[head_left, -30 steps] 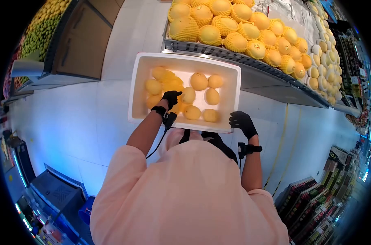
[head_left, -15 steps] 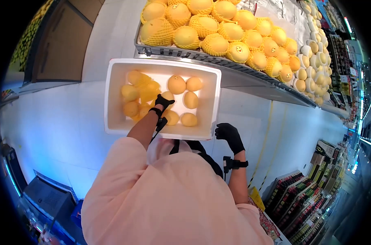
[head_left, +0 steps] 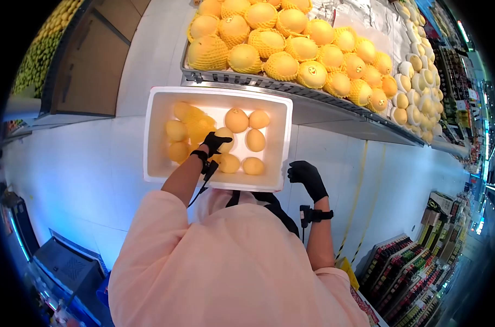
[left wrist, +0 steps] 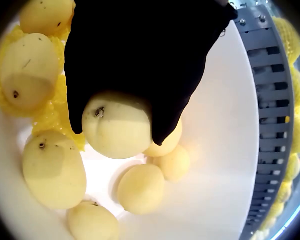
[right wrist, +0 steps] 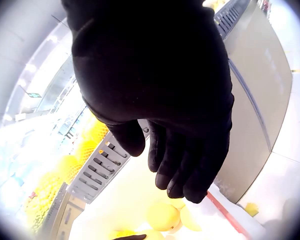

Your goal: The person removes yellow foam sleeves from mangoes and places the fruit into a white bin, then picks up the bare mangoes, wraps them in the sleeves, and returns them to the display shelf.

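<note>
The left hand in a black glove reaches into a white foam box and grips a round yellow fruit, thumb and fingers on opposite sides of it. Several bare yellow fruits, such as one to the right, lie around it on the box floor. Yellow foam netting lies among the fruits at the box's left. Outside the box, just past its right wall, the gloved right hand hangs with loosely curled fingers, holding nothing.
Beyond the box, a display stand carries many netted yellow fruits, with paler fruits farther right. A brown cabinet stands at the left. Product racks are at the lower right.
The head view has shifted, moving the box leftward in it. My left hand, earlier beside the fruit with fingers stretched over it, now has its fingers around it. The right hand stays by the box's right wall.
</note>
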Tool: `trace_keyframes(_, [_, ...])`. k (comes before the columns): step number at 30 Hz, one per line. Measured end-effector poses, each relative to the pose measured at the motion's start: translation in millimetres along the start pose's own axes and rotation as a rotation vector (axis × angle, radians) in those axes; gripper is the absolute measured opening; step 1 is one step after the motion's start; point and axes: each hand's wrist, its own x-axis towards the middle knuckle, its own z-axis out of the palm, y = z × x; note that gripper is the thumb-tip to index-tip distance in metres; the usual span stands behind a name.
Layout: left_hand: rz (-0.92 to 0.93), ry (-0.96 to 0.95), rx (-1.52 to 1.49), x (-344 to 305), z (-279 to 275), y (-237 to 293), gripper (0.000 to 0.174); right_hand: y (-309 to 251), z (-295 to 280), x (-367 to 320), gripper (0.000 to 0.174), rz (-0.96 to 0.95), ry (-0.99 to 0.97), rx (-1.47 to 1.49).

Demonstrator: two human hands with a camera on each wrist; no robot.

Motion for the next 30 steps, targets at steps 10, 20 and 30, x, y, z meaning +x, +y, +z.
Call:
trace_keyframes(10, [0.328,-0.231,-0.311,-141.2,17.4,75.6,0.057,-28.3,50.3,21.2,0.025,-0.137,-0.292,-0.041])
trace_keyframes(20, [0.722,-0.414,-0.371,-235.4,31.0,123.6,0.072,-78.7,122.7,-9.6,0.031,-0.39,-0.232,0.113])
trace_keyframes(30, [1.248,0.239,0.376,-286.1,65.1,137.7,0.066,-93.1,198.7,-30.8,0.067,-0.828,0.178,-0.35])
